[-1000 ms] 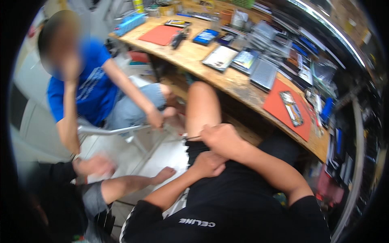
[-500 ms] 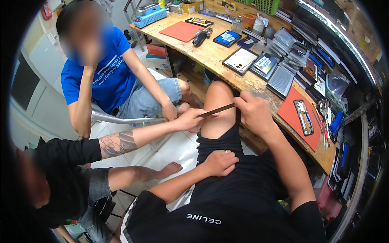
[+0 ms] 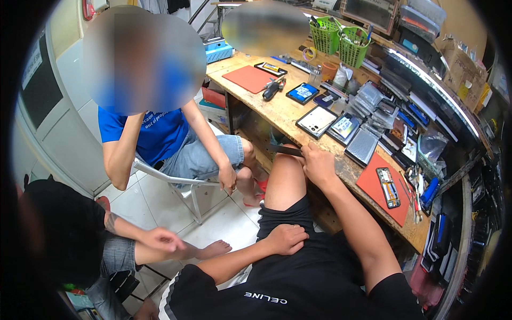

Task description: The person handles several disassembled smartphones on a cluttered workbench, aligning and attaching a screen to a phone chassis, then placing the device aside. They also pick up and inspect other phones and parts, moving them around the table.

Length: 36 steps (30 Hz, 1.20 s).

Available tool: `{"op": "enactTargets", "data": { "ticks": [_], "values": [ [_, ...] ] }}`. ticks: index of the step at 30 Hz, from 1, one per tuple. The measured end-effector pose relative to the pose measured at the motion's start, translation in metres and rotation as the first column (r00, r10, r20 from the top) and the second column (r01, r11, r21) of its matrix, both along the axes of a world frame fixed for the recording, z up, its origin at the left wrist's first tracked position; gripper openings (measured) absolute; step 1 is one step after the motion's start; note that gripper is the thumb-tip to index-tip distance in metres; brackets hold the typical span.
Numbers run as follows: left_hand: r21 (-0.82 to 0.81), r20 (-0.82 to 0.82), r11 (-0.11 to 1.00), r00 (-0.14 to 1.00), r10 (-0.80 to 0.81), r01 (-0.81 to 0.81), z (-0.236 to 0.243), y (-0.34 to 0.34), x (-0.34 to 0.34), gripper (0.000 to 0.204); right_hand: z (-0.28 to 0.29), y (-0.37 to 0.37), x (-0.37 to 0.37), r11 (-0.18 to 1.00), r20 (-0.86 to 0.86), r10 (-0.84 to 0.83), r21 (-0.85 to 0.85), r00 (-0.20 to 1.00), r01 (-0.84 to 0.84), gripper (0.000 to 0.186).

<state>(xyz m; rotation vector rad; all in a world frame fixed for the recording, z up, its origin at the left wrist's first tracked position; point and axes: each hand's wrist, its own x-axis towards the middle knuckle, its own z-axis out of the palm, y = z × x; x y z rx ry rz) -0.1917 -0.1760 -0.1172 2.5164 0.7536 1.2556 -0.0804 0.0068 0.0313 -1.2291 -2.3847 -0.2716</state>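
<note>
A dark, flat, narrow strip (image 3: 284, 150) extends across my bare knee near the bench edge, with my right hand (image 3: 318, 162) closed on its right end. My left hand (image 3: 286, 239) rests on my black shorts (image 3: 269, 216), fingers loosely bent and lying on the cloth. Beside my right hand, on the wooden bench, are a white-backed phone or tablet (image 3: 316, 122), a grey mesh-patterned case (image 3: 362, 144) and an orange mat (image 3: 365, 184) carrying an opened phone (image 3: 388, 186).
A person in blue (image 3: 154, 138) sits on a white chair at left. A person in black (image 3: 61, 234) sits nearer, hand (image 3: 165, 240) in mid-air. The bench (image 3: 240, 88) holds a screwdriver (image 3: 271, 90), green baskets (image 3: 353, 47) and stacked phone parts. Tiled floor (image 3: 149, 208) lies below.
The co-worker in black has let go of the strip and drawn that hand back left and down. My right hand, still holding it, has moved toward my knee. The view has shifted upward.
</note>
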Motion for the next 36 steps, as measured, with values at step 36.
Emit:
{"op": "enactTargets", "data": {
  "ticks": [36],
  "values": [
    [0.0, 0.038, 1.0, 0.999, 0.012, -0.012, -0.018, 0.002, 0.004, 0.017, -0.055, -0.056, 0.007, 0.955, -0.107, 0.294, 0.074, 0.95, -0.287, 0.013]
  ]
}}
